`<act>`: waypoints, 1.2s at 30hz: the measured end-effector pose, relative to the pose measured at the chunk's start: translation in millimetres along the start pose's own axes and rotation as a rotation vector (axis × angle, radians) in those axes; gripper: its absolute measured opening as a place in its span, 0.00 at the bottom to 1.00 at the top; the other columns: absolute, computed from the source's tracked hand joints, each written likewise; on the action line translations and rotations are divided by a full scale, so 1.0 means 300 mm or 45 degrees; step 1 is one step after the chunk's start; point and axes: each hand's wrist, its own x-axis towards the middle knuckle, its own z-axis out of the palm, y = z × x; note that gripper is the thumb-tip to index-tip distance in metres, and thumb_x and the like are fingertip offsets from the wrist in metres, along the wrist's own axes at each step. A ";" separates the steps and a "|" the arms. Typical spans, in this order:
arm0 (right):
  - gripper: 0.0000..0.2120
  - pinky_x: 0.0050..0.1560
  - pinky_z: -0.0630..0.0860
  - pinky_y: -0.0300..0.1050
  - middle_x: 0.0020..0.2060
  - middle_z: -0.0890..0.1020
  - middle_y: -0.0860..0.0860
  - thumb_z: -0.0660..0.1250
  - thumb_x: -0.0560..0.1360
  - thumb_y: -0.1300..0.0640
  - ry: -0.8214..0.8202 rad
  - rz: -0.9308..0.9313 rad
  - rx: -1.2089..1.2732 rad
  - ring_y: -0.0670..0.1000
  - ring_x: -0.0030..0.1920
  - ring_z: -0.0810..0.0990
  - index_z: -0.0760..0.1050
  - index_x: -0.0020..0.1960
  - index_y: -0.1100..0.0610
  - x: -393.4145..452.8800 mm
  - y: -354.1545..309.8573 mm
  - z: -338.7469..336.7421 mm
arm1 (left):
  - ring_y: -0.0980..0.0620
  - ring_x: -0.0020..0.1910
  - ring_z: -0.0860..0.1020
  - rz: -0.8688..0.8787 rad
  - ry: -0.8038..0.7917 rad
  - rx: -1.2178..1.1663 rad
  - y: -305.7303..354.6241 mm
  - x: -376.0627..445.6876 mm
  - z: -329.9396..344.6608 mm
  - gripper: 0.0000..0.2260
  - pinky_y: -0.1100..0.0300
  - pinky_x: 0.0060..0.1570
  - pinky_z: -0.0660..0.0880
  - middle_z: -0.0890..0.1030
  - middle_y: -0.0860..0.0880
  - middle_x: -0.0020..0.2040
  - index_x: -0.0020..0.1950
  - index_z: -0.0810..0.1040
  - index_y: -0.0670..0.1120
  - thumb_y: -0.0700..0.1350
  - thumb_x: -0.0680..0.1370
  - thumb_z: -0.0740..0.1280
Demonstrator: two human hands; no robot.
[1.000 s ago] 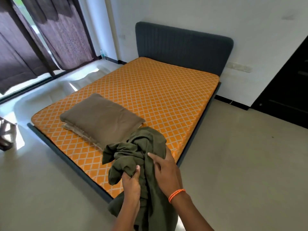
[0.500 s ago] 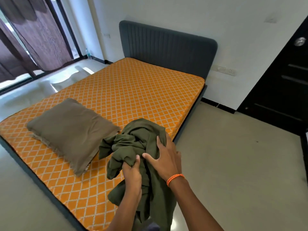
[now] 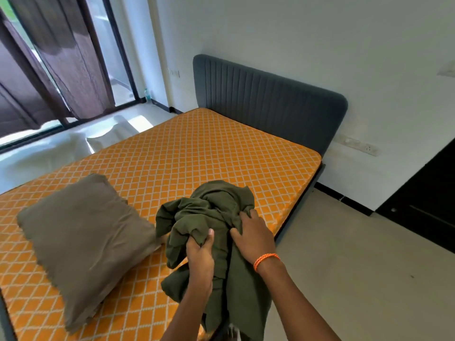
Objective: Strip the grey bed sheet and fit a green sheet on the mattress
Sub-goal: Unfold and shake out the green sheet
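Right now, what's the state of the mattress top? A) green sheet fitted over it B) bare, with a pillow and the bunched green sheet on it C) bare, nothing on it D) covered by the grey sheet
B: the orange mattress is bare, with a pillow beside the bunched green sheet, gripped by both the left hand and right hand.

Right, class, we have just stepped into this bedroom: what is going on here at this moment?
A person stands at the side of the bed, holding a bunched green sheet over the mattress. The left hand grips a fold of it; the right hand lies on the bundle, fingers curled into the cloth. The orange-patterned mattress is bare, with no sheet fitted yet. A brown pillow lies on it beside the sheet.
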 end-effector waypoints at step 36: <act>0.17 0.68 0.72 0.43 0.63 0.74 0.45 0.68 0.80 0.59 -0.007 -0.879 0.839 0.47 0.64 0.72 0.76 0.68 0.51 1.294 0.205 -0.012 | 0.47 0.61 0.84 0.147 0.438 0.140 0.096 0.831 0.732 0.13 0.52 0.59 0.82 0.85 0.47 0.62 0.69 0.80 0.43 0.40 0.84 0.67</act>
